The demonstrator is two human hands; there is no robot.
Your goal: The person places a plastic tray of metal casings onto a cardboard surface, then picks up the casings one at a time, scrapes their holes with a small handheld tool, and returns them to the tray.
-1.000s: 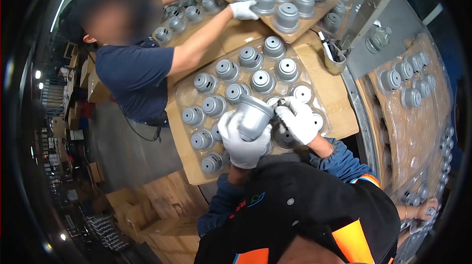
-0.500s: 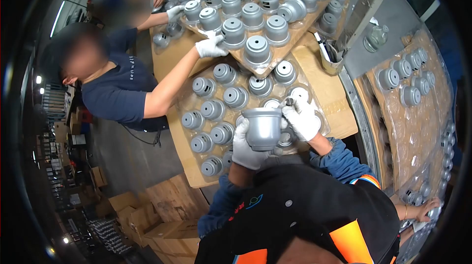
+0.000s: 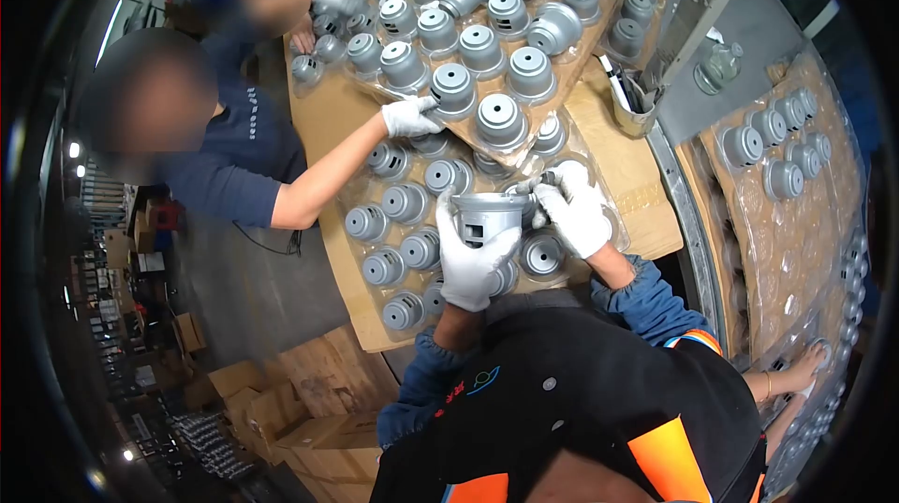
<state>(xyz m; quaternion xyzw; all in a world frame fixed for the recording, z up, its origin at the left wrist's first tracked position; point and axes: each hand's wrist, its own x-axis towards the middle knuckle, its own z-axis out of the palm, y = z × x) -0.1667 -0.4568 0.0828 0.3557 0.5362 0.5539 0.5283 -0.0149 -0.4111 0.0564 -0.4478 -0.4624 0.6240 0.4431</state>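
Observation:
My gloved left hand (image 3: 471, 264) is wrapped round a silver-grey cup-shaped housing (image 3: 489, 215), with a slotted opening showing in its side. In my gloved right hand (image 3: 576, 211) is a small dark stick-like object (image 3: 537, 181), pinched by the fingers just right of the housing's rim; its exact kind is too small to tell. Beneath both hands, a clear plastic tray (image 3: 604, 186) carries rows of similar grey housings (image 3: 405, 203). One housing (image 3: 542, 253) below my right hand shows its round face.
A co-worker's gloved hand (image 3: 410, 116) touches the edge of an upper tray (image 3: 510, 158) loaded with housings. Markers stand in a cup (image 3: 635, 114) beside a metal post (image 3: 702, 11). Another stacked tray (image 3: 740, 222) lies at right, where another person's hand (image 3: 807, 367) reaches in.
The housing in my left hand has turned, bringing its slotted side into view. My right hand has shifted slightly up. The upper tray has moved down toward me, and the co-worker has one hand off it.

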